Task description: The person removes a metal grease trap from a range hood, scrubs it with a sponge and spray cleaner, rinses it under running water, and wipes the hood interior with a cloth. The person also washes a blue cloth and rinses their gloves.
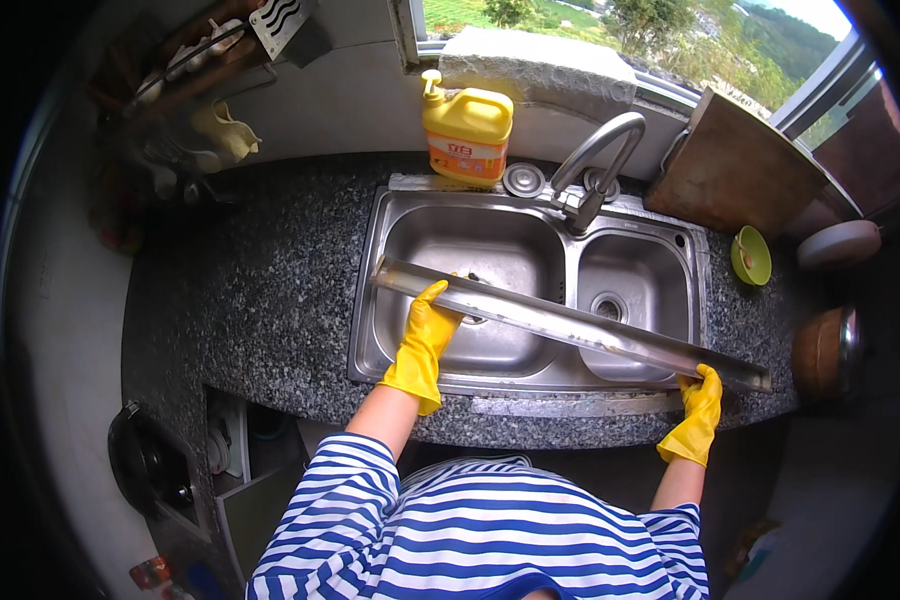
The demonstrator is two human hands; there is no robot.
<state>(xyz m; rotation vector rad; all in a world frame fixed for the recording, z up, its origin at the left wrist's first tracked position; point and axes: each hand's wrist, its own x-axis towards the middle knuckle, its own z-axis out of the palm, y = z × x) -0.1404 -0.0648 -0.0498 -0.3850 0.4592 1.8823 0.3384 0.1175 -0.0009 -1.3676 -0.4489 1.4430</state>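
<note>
Both my hands wear yellow rubber gloves and grip a long metal trough point(540, 319), which looks like a grease tray. It slants across the double-bowl stainless steel sink point(450, 386), its left end farther from me than its right. My left hand point(430, 326) is closed on its near edge over the large bowl, thumb on top and fingers hidden underneath. Near the other end, my right hand point(701, 409) pinches the same edge beside the small bowl. The trough's right end reaches over the counter. Brownish stains mark the metal.
Behind the sink stand a yellow detergent jug point(466, 139) with a pump and a curved faucet point(607, 169). A wooden cutting board point(735, 169) leans by the window. To the right are a green bowl point(751, 256) and a brown pot point(817, 352). Granite counter point(277, 300) extends left.
</note>
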